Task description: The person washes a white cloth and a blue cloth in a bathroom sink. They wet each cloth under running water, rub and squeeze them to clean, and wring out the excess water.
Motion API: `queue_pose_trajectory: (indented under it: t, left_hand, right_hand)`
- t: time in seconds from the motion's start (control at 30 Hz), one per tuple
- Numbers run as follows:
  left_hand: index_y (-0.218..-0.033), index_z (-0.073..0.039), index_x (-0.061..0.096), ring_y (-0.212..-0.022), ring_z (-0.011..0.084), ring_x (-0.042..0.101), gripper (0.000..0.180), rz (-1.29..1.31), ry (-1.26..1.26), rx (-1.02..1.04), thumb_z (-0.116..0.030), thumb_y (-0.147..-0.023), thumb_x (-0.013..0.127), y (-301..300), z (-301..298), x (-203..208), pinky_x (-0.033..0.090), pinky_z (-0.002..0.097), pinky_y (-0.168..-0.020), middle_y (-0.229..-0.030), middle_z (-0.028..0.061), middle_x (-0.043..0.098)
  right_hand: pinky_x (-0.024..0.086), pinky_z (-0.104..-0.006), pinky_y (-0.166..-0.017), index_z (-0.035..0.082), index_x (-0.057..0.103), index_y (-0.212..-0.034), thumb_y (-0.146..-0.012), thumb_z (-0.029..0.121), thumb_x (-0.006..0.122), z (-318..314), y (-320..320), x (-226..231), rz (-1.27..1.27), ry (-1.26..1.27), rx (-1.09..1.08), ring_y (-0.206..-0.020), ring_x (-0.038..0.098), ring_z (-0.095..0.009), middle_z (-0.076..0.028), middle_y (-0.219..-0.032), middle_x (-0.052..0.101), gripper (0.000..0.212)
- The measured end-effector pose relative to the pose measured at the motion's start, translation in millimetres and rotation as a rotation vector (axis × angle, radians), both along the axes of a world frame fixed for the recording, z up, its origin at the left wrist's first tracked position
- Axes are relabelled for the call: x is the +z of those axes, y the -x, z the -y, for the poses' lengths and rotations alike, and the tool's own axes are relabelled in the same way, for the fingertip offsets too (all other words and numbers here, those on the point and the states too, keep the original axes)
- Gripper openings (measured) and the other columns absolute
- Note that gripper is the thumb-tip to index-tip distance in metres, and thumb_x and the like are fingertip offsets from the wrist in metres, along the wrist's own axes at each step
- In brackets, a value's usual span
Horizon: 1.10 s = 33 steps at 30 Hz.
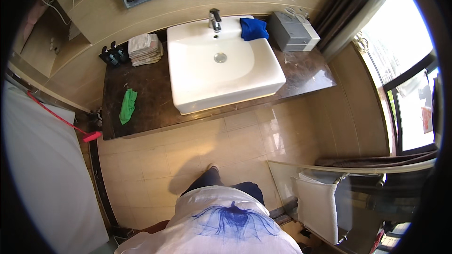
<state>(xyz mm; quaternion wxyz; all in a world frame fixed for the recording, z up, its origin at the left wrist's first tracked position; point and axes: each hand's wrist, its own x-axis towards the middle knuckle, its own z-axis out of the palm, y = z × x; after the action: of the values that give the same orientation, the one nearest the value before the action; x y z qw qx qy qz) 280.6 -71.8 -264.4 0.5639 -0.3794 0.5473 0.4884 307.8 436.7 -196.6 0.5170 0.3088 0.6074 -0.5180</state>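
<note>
Neither of my hands shows; only a sliver of bare arm (157,227) appears beside my white shirt at the lower edge. Ahead of me a white rectangular washbasin (226,84) sits on a dark brown marble counter (153,106), with a chrome tap (215,21) at its back. A blue cloth (254,28) lies over the basin's back right corner. On the counter's left part lies a crumpled green cloth (127,107). Behind it are a stack of folded towels (144,49) and dark pump bottles (113,55).
A grey box (294,30) with a pale cable on top stands right of the basin. A red-headed tool (92,136) sticks out at the left beside a white sheet (47,169). On the right, a glass panel (281,183) carries a rail with a white towel (318,207).
</note>
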Motion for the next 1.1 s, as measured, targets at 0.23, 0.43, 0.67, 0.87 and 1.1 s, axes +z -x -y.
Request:
queue_pose_trajectory:
  t: [0.23,0.43,0.67,0.87,1.1]
  left_hand:
    - [-0.100,-0.006,0.061,-0.088,0.0213,0.060,0.032,-0.051,0.032,0.044,-0.032,-0.083,0.053,17.1,24.2,-12.8,0.047,0.0381,-0.080,-0.097,0.0090,0.063]
    - [-0.098,-0.006,0.062,-0.087,0.0211,0.061,0.032,-0.115,0.063,0.050,-0.033,-0.083,0.053,38.3,23.8,-17.7,0.047,0.0377,-0.079,-0.095,0.0092,0.063]
    - [-0.096,-0.006,0.063,-0.085,0.0209,0.061,0.032,-0.181,0.103,0.021,-0.033,-0.082,0.053,63.6,22.3,-18.3,0.048,0.0373,-0.077,-0.092,0.0095,0.064]
    - [-0.095,-0.006,0.063,-0.084,0.0207,0.062,0.032,-0.247,0.180,-0.094,-0.034,-0.082,0.054,76.6,18.6,-14.6,0.048,0.0370,-0.076,-0.089,0.0097,0.065]
    - [-0.093,-0.006,0.064,-0.082,0.0205,0.063,0.032,-0.540,0.242,-0.813,-0.034,-0.081,0.054,91.4,25.4,-9.6,0.049,0.0366,-0.074,-0.086,0.0100,0.066]
  right_hand:
    - [0.052,-0.0301,-0.060,0.011,0.065,-0.092,-0.077,0.021,0.060,27.2,67.1,-4.1,-0.012,-0.050,0.161,-0.072,0.063,-0.016,-0.004,-0.083,0.066,0.018]
    - [0.052,-0.0299,-0.060,0.012,0.065,-0.092,-0.077,0.021,0.060,34.8,105.5,-2.4,-0.013,-0.072,0.248,-0.071,0.063,-0.015,-0.004,-0.083,0.066,0.018]
    - [0.052,-0.0296,-0.060,0.012,0.065,-0.091,-0.077,0.021,0.061,34.8,149.7,-8.4,0.002,-0.094,0.340,-0.071,0.063,-0.015,-0.003,-0.082,0.066,0.017]
    - [0.052,-0.0293,-0.060,0.012,0.066,-0.090,-0.077,0.020,0.061,31.9,196.9,-24.1,0.022,-0.089,0.475,-0.070,0.063,-0.014,-0.003,-0.081,0.066,0.016]
    - [0.052,-0.0290,-0.060,0.013,0.066,-0.089,-0.077,0.020,0.061,20.6,264.3,-36.5,0.013,-0.084,0.733,-0.070,0.063,-0.014,-0.002,-0.080,0.066,0.015]
